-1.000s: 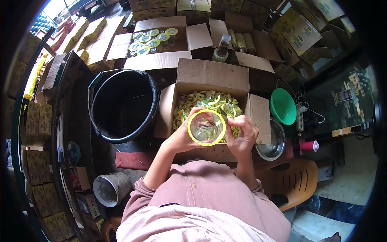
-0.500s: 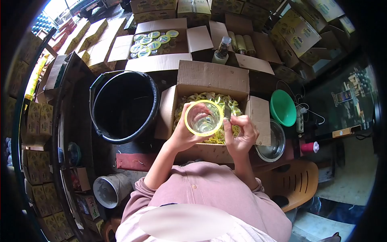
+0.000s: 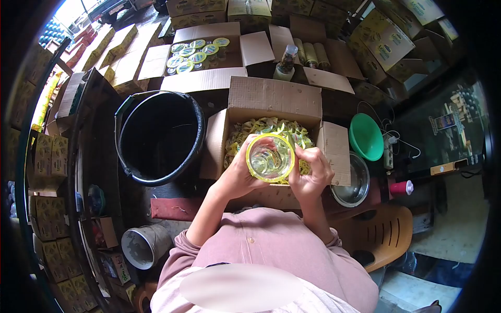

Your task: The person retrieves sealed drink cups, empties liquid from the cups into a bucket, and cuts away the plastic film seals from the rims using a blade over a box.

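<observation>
My left hand (image 3: 237, 175) is wrapped round a clear plastic cup (image 3: 270, 158) with a bright yellow rim, its mouth tilted up towards me. On the cup's right side my right hand (image 3: 312, 172) is closed in a pinch against the rim; what lies between thumb and fingers is too small to make out. Both hands are over an open cardboard box (image 3: 275, 99) filled with a tangle of yellow and clear scraps (image 3: 255, 126).
Left of the box stands a large black bucket (image 3: 121, 151). To the right are a green bowl (image 3: 368, 136), a metal bowl (image 3: 355, 195) and a pink spool (image 3: 401, 188). Behind, another carton (image 3: 206, 79) holds several yellow-lidded cups, near a bottle (image 3: 285, 65).
The cup has shifted slightly right and down, and its rim now meets my right fingers. The dark flat piece that stood up from my right fingers no longer shows clearly.
</observation>
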`<action>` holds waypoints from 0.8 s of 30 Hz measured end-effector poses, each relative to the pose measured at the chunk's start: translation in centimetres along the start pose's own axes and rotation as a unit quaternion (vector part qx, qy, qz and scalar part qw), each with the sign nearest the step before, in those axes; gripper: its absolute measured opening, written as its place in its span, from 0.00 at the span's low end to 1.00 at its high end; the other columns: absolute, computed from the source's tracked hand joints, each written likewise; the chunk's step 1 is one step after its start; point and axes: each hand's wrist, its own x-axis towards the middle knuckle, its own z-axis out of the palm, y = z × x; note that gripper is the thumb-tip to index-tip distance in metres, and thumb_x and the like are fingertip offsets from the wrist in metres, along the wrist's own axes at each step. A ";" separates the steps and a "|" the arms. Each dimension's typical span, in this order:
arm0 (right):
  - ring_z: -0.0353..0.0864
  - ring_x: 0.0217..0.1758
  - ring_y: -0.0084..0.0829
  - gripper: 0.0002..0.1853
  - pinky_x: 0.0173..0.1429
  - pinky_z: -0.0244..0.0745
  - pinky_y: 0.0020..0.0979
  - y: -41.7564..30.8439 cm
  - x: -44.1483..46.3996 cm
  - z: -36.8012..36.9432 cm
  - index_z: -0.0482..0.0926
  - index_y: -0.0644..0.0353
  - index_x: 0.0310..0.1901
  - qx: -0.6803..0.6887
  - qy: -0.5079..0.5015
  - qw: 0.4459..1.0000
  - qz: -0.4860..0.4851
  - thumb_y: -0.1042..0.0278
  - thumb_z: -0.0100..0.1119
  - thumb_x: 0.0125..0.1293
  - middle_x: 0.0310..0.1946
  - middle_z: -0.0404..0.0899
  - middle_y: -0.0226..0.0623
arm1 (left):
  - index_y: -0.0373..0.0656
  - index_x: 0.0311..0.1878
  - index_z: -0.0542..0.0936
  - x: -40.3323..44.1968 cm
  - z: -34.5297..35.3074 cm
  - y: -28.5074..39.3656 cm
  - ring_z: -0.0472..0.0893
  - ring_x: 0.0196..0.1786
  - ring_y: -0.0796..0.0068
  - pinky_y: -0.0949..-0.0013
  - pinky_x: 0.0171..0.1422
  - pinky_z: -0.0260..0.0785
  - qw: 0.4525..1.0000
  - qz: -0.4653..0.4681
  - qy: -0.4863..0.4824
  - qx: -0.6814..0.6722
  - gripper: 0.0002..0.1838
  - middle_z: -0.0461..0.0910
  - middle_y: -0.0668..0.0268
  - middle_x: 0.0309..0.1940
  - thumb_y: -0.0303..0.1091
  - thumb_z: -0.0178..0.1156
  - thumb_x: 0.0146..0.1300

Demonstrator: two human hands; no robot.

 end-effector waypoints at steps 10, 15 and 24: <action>0.79 0.26 0.28 0.07 0.31 0.73 0.25 -0.6 -1.0 -0.2 0.75 0.63 0.28 0.062 0.020 0.996 0.055 0.81 0.64 0.48 0.24 0.78 0.37 | 0.39 0.58 0.59 0.2 0.0 -0.6 0.69 0.56 0.67 0.66 0.62 0.61 0.994 0.001 0.053 -0.098 0.37 0.65 0.59 0.51 0.23 0.66 0.43; 0.74 0.24 0.25 0.08 0.31 0.69 0.24 -1.7 -1.6 0.2 0.73 0.64 0.31 0.033 0.042 0.998 0.019 0.82 0.63 0.49 0.22 0.74 0.35 | 0.40 0.59 0.56 -0.2 0.8 -1.3 0.68 0.57 0.65 0.64 0.61 0.63 0.992 0.022 0.100 -0.080 0.39 0.62 0.59 0.53 0.23 0.66 0.45; 0.76 0.24 0.29 0.10 0.29 0.71 0.26 -1.6 -1.3 0.5 0.75 0.64 0.33 -0.014 0.035 0.999 -0.009 0.83 0.62 0.47 0.23 0.75 0.37 | 0.39 0.59 0.51 -0.4 0.3 0.0 0.69 0.54 0.61 0.63 0.59 0.62 0.993 0.013 0.077 0.088 0.42 0.62 0.54 0.51 0.28 0.68 0.46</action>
